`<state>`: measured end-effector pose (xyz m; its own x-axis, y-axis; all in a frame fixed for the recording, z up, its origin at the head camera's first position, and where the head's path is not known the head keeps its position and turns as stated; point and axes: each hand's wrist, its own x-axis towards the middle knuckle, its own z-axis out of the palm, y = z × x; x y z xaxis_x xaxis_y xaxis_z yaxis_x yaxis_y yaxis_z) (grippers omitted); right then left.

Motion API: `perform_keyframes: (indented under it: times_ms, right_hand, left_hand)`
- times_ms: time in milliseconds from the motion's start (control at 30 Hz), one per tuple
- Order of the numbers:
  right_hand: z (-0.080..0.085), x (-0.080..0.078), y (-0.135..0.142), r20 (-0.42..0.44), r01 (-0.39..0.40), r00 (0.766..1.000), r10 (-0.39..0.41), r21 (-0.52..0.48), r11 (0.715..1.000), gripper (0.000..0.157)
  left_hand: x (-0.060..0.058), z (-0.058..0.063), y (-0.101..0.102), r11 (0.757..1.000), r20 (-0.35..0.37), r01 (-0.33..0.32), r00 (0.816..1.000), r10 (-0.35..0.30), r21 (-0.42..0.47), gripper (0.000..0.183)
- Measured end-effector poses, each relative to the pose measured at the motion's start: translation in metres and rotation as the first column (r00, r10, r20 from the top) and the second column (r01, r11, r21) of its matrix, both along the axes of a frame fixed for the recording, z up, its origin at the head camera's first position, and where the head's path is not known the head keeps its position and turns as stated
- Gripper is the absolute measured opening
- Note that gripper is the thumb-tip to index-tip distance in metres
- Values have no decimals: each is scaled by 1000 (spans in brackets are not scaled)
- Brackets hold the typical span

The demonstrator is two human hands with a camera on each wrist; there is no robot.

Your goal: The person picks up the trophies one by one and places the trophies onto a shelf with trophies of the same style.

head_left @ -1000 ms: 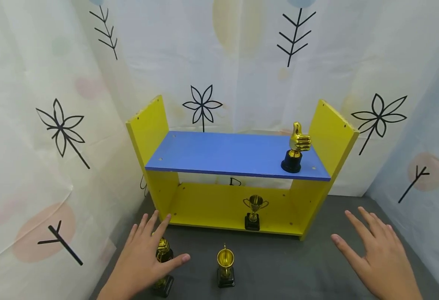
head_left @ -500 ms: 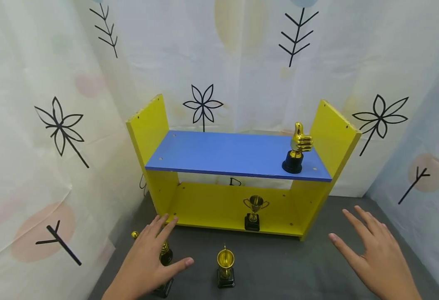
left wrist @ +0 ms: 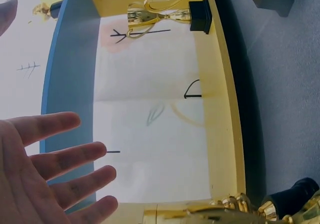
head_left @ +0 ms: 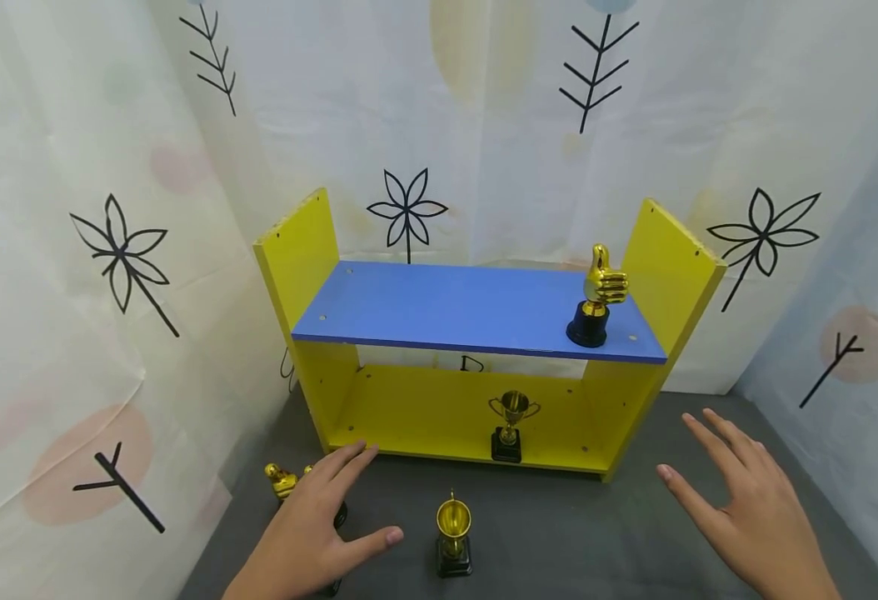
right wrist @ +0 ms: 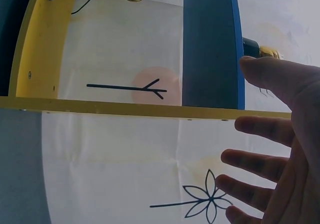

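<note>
Above the worktop [head_left: 551,533], edging the left grip [head_left: 315,529] closer to the front gold cup [head_left: 454,527] (spread, like the right grip [head_left: 750,512]), so holding zilch yet.

Gold trophy cup [head_left: 454,533] (black-based), upright

Place: a small cloth-walled booth [head_left: 514,212], like a staged set; the building around it is hidden
Walls: pale creased fabric [head_left: 319,100] with printed flowers and twigs, hanging on three sides
Underneath: a plain dark grey surface [head_left: 559,533]
Furniture: one yellow-and-blue shelf unit [head_left: 439,304] before the back fabric
</note>
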<state>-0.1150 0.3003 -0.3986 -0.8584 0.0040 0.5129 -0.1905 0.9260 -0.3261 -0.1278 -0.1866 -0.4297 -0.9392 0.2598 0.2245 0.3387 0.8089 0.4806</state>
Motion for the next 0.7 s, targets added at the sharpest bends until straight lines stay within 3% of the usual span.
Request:
perform_keyframes:
  times_ms: [400,700]
  right_hand:
    - [4,-1,-8,-124,-7,992,6,-9,1000,71]
    - [8,-4,-10,-192,-18,981,12,-28,999,66]
  left_hand:
    - [4,-5,14,996,88,-26,996,19,84,90]
    - [3,-12,28,987,62,51,996,-61,153,82]
